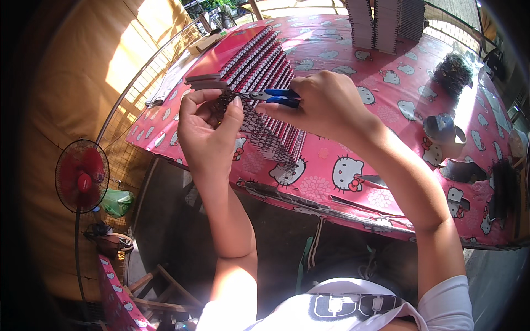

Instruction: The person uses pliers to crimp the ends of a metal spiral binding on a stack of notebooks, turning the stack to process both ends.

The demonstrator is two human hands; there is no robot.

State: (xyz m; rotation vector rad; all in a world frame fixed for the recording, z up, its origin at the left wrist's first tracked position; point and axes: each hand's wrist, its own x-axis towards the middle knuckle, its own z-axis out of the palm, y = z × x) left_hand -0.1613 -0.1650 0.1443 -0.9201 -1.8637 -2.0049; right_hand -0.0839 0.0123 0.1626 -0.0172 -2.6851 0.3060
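Observation:
My right hand (331,102) grips pliers with blue handles (282,98), their jaws pointing left at my left hand's fingertips. My left hand (208,124) is closed, thumb and fingers pinching a dark spiral wire (225,100); its exact end is hidden by the fingers and the pliers' tip. Under and behind both hands lies a fanned row of spiral-bound notebooks (248,58), with white and dark red banding along their bound edges. Toward the table's front edge, loose-looking wire coils (273,144) stick out from the row.
A pink table cover with cartoon cats (314,185) spreads beneath. Stacks of bound pads (361,25) stand at the back. A tangle of dark wire (454,71), a tape roll (440,129) and dark scraps (464,171) lie right. A red fan (83,176) stands left.

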